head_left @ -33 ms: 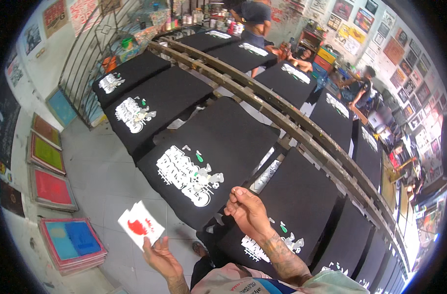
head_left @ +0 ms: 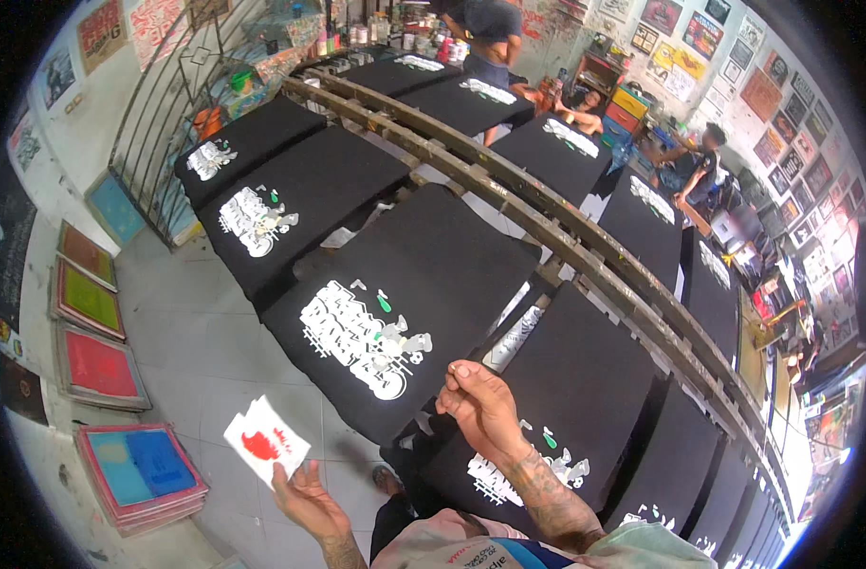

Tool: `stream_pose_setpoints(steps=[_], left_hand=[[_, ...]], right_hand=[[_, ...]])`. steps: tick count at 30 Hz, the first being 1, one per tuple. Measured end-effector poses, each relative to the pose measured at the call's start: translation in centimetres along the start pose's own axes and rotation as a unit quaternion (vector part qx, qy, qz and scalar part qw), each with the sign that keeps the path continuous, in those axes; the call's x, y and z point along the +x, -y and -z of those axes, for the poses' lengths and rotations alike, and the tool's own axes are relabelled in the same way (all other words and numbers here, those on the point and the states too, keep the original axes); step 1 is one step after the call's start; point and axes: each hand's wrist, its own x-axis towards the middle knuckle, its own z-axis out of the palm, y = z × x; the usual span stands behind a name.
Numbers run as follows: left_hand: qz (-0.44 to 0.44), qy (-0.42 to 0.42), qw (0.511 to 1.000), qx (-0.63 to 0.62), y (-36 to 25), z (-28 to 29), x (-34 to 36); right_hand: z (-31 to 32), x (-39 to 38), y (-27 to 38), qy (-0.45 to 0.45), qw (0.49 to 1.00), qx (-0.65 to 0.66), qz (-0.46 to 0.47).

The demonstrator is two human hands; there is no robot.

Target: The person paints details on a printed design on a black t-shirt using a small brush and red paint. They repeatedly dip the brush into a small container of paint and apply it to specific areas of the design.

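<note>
Left hand is low at about seven o'clock, fingers clamped on a white card smeared with red ink, which it holds up over the grey floor. Right hand is up near six o'clock, loosely curled with fingertips drawn together, gripping nothing, hovering just over the edge of a black shirt with a white and green print. At eleven o'clock from that hand, just beside it, lies another black shirt stretched flat on its table, bearing the same white print with a green spot. More printed black shirts run off toward twelve o'clock in two rows, parted by a long wooden rail slanting from eleven to four o'clock. Off at nine o'clock, framed printing screens in green and red lean at the wall, and a stack topped in blue sits at eight o'clock, near the card. At twelve o'clock another person stands by the far table; a second person bends over at two o'clock.
</note>
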Motion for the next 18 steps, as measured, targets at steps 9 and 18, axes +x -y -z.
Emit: stream_pose_setpoints(steps=[9, 18], left_hand=[[-0.042, -0.08, 0.996, -0.004, 2.1, 3.2, 5.6], [-0.085, -0.155, 0.983, 0.056, 5.1, 2.6, 9.0]], right_hand=[[5.9, 8.4, -6.1, -0.085, 0.842, -0.47, 0.25], [9.2, 15.8, -12.4, -0.034, 0.737, -0.599, 0.312]])
